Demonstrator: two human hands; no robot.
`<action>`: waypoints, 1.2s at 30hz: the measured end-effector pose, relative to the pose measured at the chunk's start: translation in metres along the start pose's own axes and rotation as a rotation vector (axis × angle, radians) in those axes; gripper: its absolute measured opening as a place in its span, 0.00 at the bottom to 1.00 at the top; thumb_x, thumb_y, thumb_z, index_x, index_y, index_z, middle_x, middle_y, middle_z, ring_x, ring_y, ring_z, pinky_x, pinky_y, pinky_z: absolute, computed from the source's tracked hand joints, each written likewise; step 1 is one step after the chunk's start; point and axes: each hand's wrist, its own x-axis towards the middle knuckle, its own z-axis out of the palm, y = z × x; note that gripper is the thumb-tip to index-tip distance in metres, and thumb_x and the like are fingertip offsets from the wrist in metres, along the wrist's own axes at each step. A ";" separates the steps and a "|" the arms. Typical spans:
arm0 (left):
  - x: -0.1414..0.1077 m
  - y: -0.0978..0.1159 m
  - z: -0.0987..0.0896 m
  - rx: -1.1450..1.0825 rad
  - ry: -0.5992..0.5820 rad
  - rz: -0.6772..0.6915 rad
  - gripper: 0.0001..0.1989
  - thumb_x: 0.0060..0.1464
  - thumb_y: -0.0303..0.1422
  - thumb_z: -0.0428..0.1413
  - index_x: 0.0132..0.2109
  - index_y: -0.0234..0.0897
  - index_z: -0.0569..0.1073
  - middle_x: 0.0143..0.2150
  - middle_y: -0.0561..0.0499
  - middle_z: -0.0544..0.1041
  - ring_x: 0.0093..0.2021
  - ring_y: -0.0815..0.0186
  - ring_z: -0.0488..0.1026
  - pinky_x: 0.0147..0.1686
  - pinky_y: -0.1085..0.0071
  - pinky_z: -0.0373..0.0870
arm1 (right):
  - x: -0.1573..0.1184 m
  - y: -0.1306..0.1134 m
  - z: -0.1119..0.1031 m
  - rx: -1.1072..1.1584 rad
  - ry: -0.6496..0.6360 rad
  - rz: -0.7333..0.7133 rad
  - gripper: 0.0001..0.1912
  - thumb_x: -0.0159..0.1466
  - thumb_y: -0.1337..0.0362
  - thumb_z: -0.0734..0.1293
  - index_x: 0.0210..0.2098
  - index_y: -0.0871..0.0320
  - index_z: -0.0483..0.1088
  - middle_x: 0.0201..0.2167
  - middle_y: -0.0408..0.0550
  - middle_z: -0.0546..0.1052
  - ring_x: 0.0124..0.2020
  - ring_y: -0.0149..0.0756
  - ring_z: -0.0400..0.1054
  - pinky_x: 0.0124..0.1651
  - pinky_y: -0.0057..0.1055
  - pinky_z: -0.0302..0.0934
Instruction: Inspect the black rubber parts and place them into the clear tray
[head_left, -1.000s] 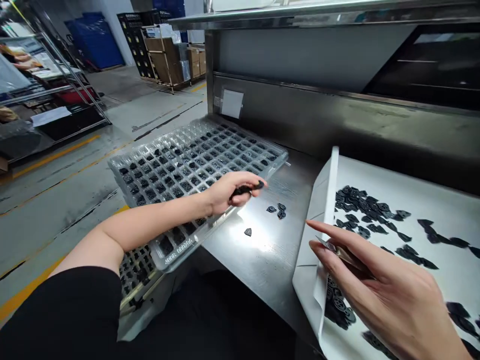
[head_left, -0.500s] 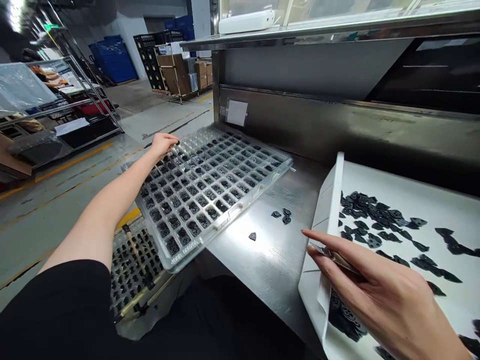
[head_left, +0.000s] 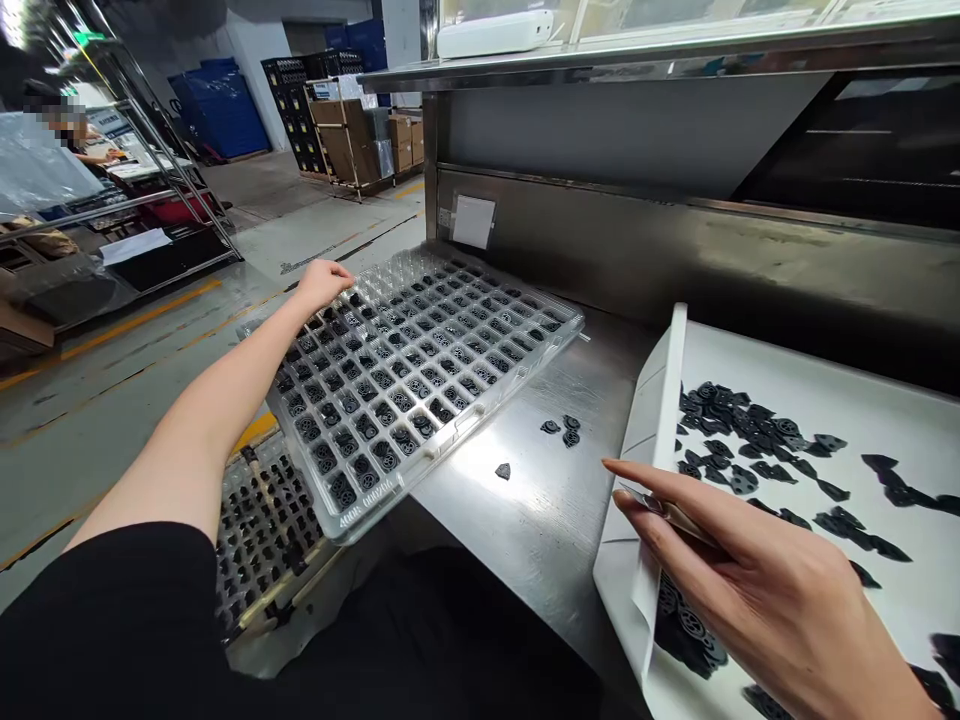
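Note:
My left hand [head_left: 324, 285] reaches over the far left side of a clear plastic tray [head_left: 435, 455], its fingers pinched together. Just below the fingertips a small black part [head_left: 354, 299] shows in the tray. Whether the fingers hold anything I cannot make out. Many pockets of the tray contain black plastic parts; those along the far left edge look bare. In my right hand [head_left: 780, 590] is a craft knife [head_left: 637, 494], its pointed metal tip between thumb and index finger. That hand hovers over the near left side of a white bin [head_left: 675, 400] with loose black parts [head_left: 727, 415].
Several loose black parts [head_left: 570, 430] lie on the steel table [head_left: 525, 530] between tray and bin. Below left stands another filled tray [head_left: 262, 530]. A steel shelf [head_left: 600, 65] overhangs the back. A person [head_left: 64, 120] is at a far left bench, behind a metal rack [head_left: 161, 150].
A black part that was at my left fingertips now shows just below them in the tray. My left hand has shifted slightly left. My right hand keeps its place with the craft knife.

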 end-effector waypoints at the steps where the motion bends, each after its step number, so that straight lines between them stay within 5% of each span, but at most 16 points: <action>1: 0.000 0.000 0.001 0.024 0.010 0.012 0.11 0.50 0.34 0.67 0.40 0.33 0.81 0.31 0.49 0.77 0.33 0.64 0.65 0.40 0.69 0.62 | 0.000 0.001 0.000 0.002 -0.013 0.001 0.16 0.78 0.54 0.66 0.62 0.48 0.76 0.42 0.44 0.85 0.28 0.31 0.77 0.29 0.25 0.69; 9: -0.020 0.003 0.003 0.040 0.062 0.052 0.05 0.43 0.29 0.68 0.31 0.35 0.81 0.26 0.49 0.74 0.36 0.59 0.68 0.43 0.66 0.62 | 0.000 0.000 0.003 0.041 -0.006 -0.048 0.15 0.78 0.55 0.66 0.60 0.49 0.76 0.41 0.45 0.84 0.27 0.30 0.77 0.27 0.24 0.68; 15: -0.036 0.048 0.004 -0.235 0.023 0.106 0.18 0.65 0.44 0.57 0.44 0.30 0.80 0.25 0.53 0.67 0.24 0.69 0.57 0.29 0.72 0.58 | 0.004 -0.004 0.003 0.064 0.026 -0.084 0.14 0.78 0.57 0.65 0.59 0.50 0.76 0.40 0.45 0.85 0.27 0.31 0.78 0.27 0.24 0.69; 18: -0.065 0.087 0.021 -0.504 -0.222 0.141 0.32 0.71 0.56 0.48 0.51 0.29 0.80 0.25 0.54 0.65 0.19 0.73 0.50 0.22 0.74 0.50 | 0.004 -0.007 0.001 0.086 0.064 -0.073 0.13 0.78 0.58 0.66 0.58 0.50 0.77 0.40 0.44 0.85 0.30 0.31 0.80 0.31 0.26 0.72; 22: -0.132 0.142 0.057 -0.993 -0.832 0.097 0.36 0.70 0.60 0.49 0.52 0.28 0.80 0.26 0.52 0.70 0.15 0.77 0.47 0.18 0.75 0.43 | 0.006 -0.013 -0.002 0.112 0.155 -0.066 0.11 0.76 0.63 0.68 0.55 0.51 0.79 0.43 0.45 0.85 0.36 0.33 0.81 0.37 0.28 0.73; 26: -0.201 0.183 0.088 -1.044 -1.197 0.074 0.38 0.73 0.59 0.43 0.58 0.28 0.79 0.30 0.43 0.79 0.14 0.76 0.51 0.17 0.75 0.43 | 0.010 -0.017 -0.003 0.134 0.230 -0.010 0.08 0.74 0.65 0.70 0.51 0.54 0.80 0.40 0.46 0.84 0.33 0.32 0.77 0.37 0.29 0.71; 30: -0.247 0.208 0.107 -1.042 -1.336 0.105 0.39 0.72 0.60 0.44 0.60 0.28 0.78 0.36 0.37 0.83 0.14 0.76 0.53 0.17 0.75 0.45 | 0.012 -0.018 -0.001 0.189 0.260 0.014 0.08 0.74 0.65 0.71 0.51 0.55 0.82 0.36 0.44 0.84 0.29 0.30 0.73 0.36 0.29 0.68; 36: -0.281 0.227 0.119 -1.010 -1.283 0.180 0.40 0.68 0.64 0.47 0.64 0.32 0.76 0.46 0.37 0.84 0.15 0.77 0.56 0.15 0.74 0.45 | 0.011 -0.018 0.000 0.231 0.206 0.084 0.13 0.73 0.63 0.73 0.56 0.53 0.82 0.37 0.44 0.84 0.28 0.28 0.68 0.34 0.28 0.62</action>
